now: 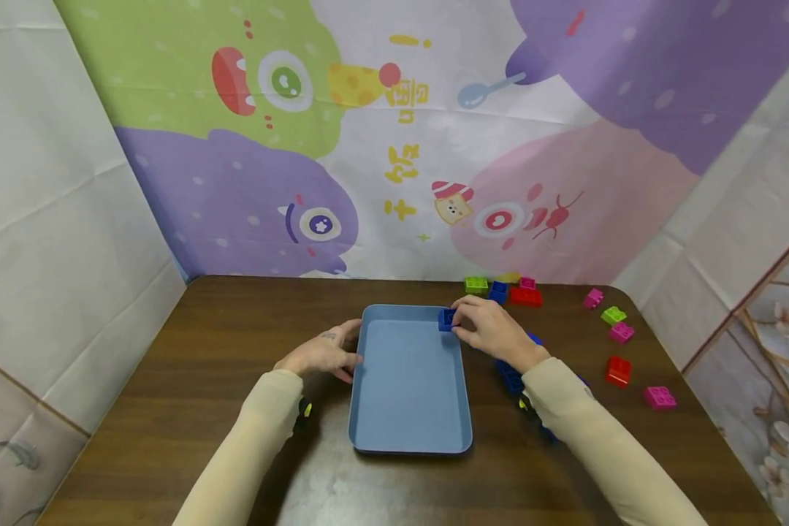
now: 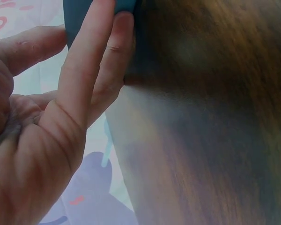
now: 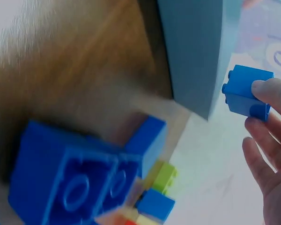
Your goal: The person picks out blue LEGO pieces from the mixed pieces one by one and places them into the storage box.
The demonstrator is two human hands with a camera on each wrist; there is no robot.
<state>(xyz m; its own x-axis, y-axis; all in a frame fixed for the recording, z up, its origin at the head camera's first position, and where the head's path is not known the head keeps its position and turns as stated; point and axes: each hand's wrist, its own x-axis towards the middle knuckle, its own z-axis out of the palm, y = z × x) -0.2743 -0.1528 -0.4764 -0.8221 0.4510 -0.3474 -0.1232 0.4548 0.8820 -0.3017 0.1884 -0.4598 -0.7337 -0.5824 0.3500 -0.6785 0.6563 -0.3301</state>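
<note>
A blue-grey rectangular tray (image 1: 410, 394) lies on the wooden table. At its left wall rests my left hand (image 1: 325, 352), with extended fingers touching the side; the left wrist view shows those fingers (image 2: 86, 61) against the tray's blue edge. Over the tray's far right corner, my right hand (image 1: 494, 332) pinches a small blue building brick (image 1: 445, 320) between thumb and fingers. In the right wrist view, this brick (image 3: 247, 91) is held above the tray wall (image 3: 194, 51), its studs facing left.
Several blue bricks (image 1: 509, 376) lie right of the tray, partly hidden under my right forearm. At the table's back edge sit a green brick (image 1: 475, 283), a blue one (image 1: 498, 291) and a red one (image 1: 526, 296). Pink, green and red bricks (image 1: 619, 371) are scattered farther right.
</note>
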